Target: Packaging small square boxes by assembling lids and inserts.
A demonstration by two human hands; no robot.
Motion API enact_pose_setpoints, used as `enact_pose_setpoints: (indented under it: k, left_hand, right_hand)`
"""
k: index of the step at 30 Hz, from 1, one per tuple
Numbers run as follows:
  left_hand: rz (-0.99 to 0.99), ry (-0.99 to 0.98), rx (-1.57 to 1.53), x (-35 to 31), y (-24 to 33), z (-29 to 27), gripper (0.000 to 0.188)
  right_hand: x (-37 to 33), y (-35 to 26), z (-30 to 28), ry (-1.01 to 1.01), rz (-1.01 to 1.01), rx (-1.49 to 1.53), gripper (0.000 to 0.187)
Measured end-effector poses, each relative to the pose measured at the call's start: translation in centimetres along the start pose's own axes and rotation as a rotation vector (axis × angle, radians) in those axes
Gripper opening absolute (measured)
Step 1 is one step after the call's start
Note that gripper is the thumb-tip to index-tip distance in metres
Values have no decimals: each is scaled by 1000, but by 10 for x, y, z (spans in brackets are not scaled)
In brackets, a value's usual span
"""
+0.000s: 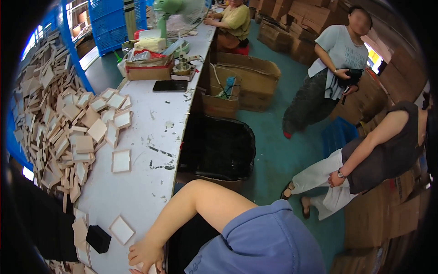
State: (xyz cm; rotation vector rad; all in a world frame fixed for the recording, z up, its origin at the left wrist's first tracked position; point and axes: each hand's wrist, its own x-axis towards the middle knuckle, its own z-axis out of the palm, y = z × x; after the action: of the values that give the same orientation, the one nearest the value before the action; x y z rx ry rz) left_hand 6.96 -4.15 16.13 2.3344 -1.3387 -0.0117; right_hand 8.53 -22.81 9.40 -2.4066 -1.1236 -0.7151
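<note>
Left hand [145, 256] at table edge [150, 182], fingers cut off by frame, grip unclear. Right hand unseen. Flat square tile [121, 229] and black block [98, 239] just left of hand.

long white worktable [150, 150], its top scuffed with dark marks; teal floor [278, 150] to its right; cardboard boxes [315, 23] stacked along the far wall; blue plastic crates [114, 23] at upper left; green desk fan [175, 13] at the table's far end.
</note>
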Motion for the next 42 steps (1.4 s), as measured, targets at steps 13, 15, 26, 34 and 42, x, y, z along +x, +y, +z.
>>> enact_pose_setpoints:
  k: [13, 15, 26, 34, 42]
  left_hand:
    - [21, -6, -81, 38, -8, 18, 62]
    - [-87, 18, -35, 15, -17, 4, 73]
    - [-519, 173, 262, -42, -59, -51, 82]
    - [-1250, 112, 477, -129, -129, -87, 78]
    - [-846, 291, 264, -87, -116, -111, 70]
  right_hand:
    - [-10, 14, -69, 50, 141, 360, 56]
    - [8, 2, -69, -131, 166, 320, 74]
    - [-15, 57, -113, -225, 484, -160, 44]
    - [86, 78, -96, -4, 306, -129, 37]
    - [73, 95, -89, -216, 341, -301, 20]
